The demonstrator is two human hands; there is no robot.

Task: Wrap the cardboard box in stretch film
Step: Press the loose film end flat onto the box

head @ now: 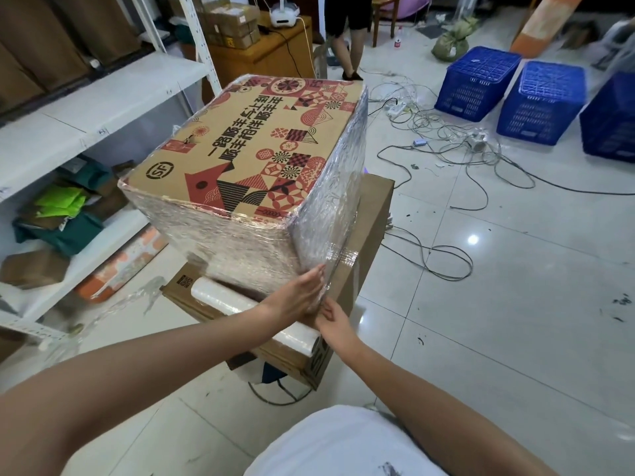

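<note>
so the printed cardboard box (pixel 254 149) sits tilted on a plain carton (pixel 364 235). left hand (pixel 302 290) presses flat on the film at its near bottom corner; right hand (pixel 331 317), just beneath, pinches the film edge. stretch film roll (pixel 251 309) lies crosswise under both wrists.

1. A packing or parcel-dispatch room is shown — a small storeroom rather than a home.
2. White metal shelving (pixel 86 108) is loaded with flat cardboard and bagged goods.
3. Taped parcels (pixel 231 25) are stacked on a wooden cabinet (pixel 275 60).
4. Blue plastic crates (pixel 508 87) are set upturned on the tiled floor (pixel 498 304) — near tangled cables (pixel 443 132) and scraps.
5. A courier-branded carton (pixel 247 149), sheathed in stretch film, is stood on a plain box (pixel 364 235).
</note>
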